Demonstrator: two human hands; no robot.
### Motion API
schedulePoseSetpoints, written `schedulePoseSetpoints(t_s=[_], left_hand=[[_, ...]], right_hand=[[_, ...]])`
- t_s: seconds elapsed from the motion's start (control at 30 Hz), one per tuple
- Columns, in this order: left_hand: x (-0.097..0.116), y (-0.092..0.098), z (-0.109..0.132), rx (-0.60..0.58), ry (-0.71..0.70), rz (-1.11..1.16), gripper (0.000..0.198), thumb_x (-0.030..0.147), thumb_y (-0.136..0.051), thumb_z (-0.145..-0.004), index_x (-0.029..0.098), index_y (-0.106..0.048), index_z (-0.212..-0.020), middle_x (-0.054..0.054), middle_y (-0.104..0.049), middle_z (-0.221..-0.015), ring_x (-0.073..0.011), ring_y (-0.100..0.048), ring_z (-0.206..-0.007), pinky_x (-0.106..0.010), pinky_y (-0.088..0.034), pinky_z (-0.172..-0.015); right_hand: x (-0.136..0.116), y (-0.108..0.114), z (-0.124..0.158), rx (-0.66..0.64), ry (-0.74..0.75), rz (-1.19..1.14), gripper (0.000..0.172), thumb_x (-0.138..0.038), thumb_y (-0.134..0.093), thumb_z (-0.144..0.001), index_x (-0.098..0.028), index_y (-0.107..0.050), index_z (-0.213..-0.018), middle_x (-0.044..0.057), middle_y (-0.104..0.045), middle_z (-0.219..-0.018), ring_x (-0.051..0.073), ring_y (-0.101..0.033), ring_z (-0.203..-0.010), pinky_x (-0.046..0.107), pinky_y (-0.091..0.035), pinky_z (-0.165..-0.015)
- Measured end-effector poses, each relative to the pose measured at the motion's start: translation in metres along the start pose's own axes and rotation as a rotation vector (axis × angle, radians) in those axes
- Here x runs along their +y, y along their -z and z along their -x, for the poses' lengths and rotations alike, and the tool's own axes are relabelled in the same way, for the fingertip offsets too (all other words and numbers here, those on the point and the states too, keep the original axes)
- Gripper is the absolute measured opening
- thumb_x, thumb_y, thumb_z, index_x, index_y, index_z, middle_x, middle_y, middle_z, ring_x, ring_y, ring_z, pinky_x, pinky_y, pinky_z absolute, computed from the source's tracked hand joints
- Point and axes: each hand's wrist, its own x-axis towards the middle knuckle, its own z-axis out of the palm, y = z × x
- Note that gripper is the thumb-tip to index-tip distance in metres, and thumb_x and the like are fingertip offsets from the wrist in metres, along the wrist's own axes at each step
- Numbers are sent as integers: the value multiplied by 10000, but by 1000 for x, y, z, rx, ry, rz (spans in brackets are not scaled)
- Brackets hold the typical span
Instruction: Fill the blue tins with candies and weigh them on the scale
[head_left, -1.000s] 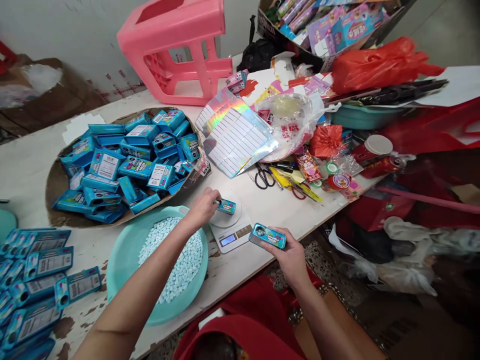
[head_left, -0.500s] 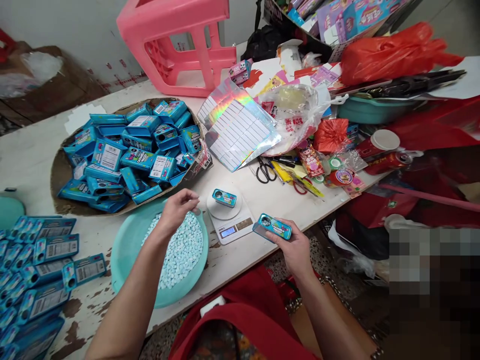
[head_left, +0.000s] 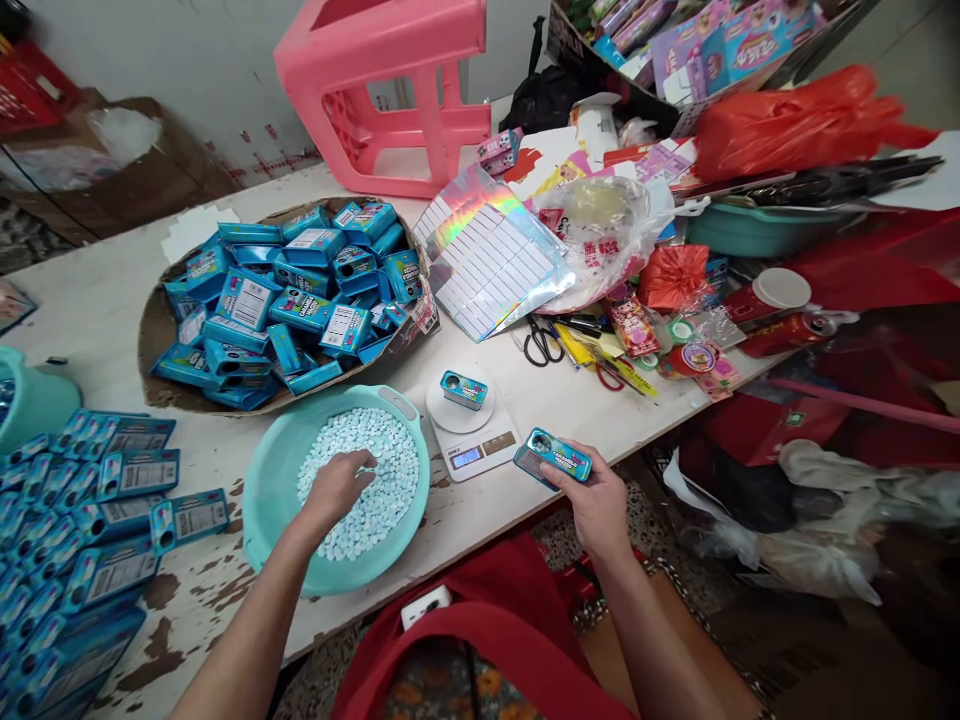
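My left hand [head_left: 341, 488] is over the turquoise bowl [head_left: 262, 510], close to the small pale-blue candies [head_left: 382, 500] heaped in it. Its fingers curl together, and whatever they may hold is hidden. In my right hand [head_left: 596, 490] is a blue candy tin [head_left: 559, 455], gripped at its near side with the thumb on top. A second blue tin [head_left: 463, 390] rests on the round plate of a small white digital scale [head_left: 487, 450], between the bowl and my right hand. The scale's display is lit.
Behind the bowl, a cardboard tray [head_left: 154, 350] holds many blue tins. More tins [head_left: 116, 565] stand in rows at left. Shiny label sheets [head_left: 499, 250], scissors [head_left: 541, 342] and assorted packages crowd the back right. A pink stool [head_left: 386, 60] lies on the table.
My left hand has gone from beside the scale down and left into the bowl. My right hand still holds its tin in about the same place. The view has shifted slightly.
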Motion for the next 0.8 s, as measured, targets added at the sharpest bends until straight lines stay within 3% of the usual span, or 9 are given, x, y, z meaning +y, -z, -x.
schedulePoseSetpoints(t_s=[0.13, 0.23, 0.3, 0.4, 0.5, 0.57, 0.63, 0.7, 0.8], left_hand=[[36, 19, -12, 170, -120, 116, 217, 351, -446, -834, 233, -588, -947, -55, -646, -986, -223, -583, -887, -316, -415, -744], [81, 20, -43, 335, -329, 124, 271, 306, -492, -825, 229, -550, -1078, -76, -597, -1104, -227, -540, -1006, -350, -405, -854], [110, 14, -73, 322, -482, 60, 410, 232, -564, -772, 248, -514, -1179, -87, -519, -1252, -250, -448, -1158, -384, -360, -937], [134, 8, -110, 180, -514, 46, 367, 209, -603, -739, 235, -565, -1103, -82, -575, -1139, -241, -510, -1056, -362, -392, -878], [131, 20, -115, 301, -398, 157, 334, 306, -626, -743, 193, -571, -1053, -73, -599, -1038, -225, -553, -950, -327, -413, -811], [118, 37, -99, 463, -325, 256, 393, 349, -636, -739, 192, -552, -1089, -67, -592, -1073, -222, -549, -971, -319, -408, -824], [101, 54, -72, 535, -264, 363, 413, 375, -641, -734, 204, -552, -1099, -51, -597, -1079, -213, -552, -966, -311, -406, -834], [85, 62, -44, 515, -200, 488, 414, 395, -650, -726, 211, -566, -1087, -35, -612, -1051, -204, -560, -936, -307, -412, -829], [66, 50, -10, 405, -122, 721, 422, 390, -676, -702, 208, -584, -1071, -25, -631, -1009, -200, -569, -920, -307, -420, -832]], right_hand=[[1, -1, -1, -16, 2, 5, 463, -364, -775, -624, -175, -628, -1020, 36, -664, -880, 190, -594, -787, 372, -482, -784], [5, -8, -7, -52, 10, 15, 463, -370, -771, -622, -175, -621, -1014, 36, -661, -888, 190, -591, -790, 365, -483, -772], [7, -16, -13, -85, 29, 17, 460, -377, -770, -615, -175, -619, -1000, 36, -656, -891, 191, -590, -792, 356, -484, -759], [6, -36, -25, -142, 78, 34, 440, -379, -762, -622, -175, -621, -986, 35, -646, -893, 193, -587, -815, 342, -479, -757], [5, -62, -40, -155, 176, 62, 404, -376, -739, -651, -181, -626, -987, 34, -633, -919, 190, -583, -856, 328, -471, -776], [7, -82, -52, -149, 254, 68, 386, -371, -724, -664, -184, -630, -988, 34, -620, -938, 185, -582, -875, 319, -467, -790], [9, -102, -63, -146, 311, 67, 384, -372, -719, -661, -181, -634, -983, 37, -610, -946, 182, -585, -876, 318, -470, -796], [9, -117, -71, -175, 333, 87, 389, -384, -716, -659, -174, -638, -977, 50, -613, -955, 191, -591, -888, 336, -477, -810], [0, -127, -65, -174, 406, 181, 469, -404, -705, -677, -174, -614, -1076, 99, -598, -1101, 244, -547, -1065, 411, -437, -924]])
